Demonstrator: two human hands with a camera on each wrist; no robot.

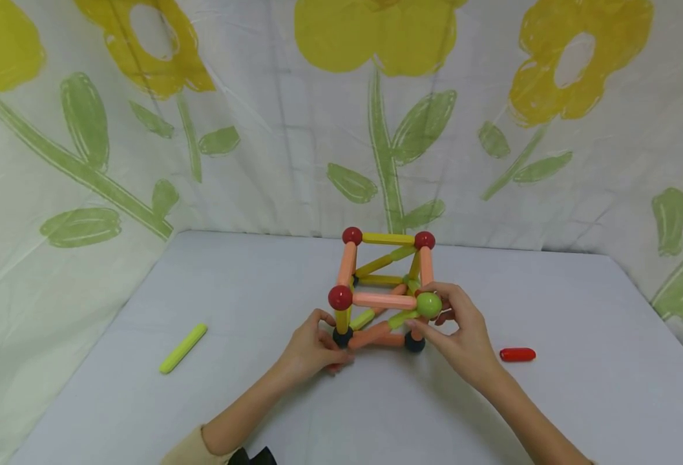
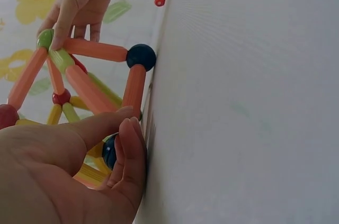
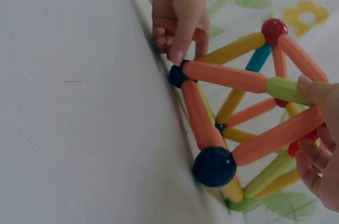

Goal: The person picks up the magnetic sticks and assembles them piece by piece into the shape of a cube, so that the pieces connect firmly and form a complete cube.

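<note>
A cube-like frame of magnetic rods and balls stands on the table. My left hand (image 1: 311, 345) holds its near lower left corner, fingers and thumb around a dark blue ball (image 2: 109, 152). At the near upper right corner sits a green ball (image 1: 429, 305). My right hand (image 1: 463, 332) is there, its thumb on a light green rod (image 3: 286, 90) and its other fingers behind the corner. That rod continues an orange rod (image 2: 90, 89), making a diagonal across the near face. Red balls (image 1: 340, 298) mark other top corners. Another dark blue ball (image 3: 214, 166) forms the near lower right corner.
A loose yellow-green rod (image 1: 183, 349) lies on the white table (image 1: 248, 278) to the left. To the right lies a short red rod (image 1: 517, 354). Behind the table hangs a white cloth (image 1: 260, 129) with painted yellow flowers.
</note>
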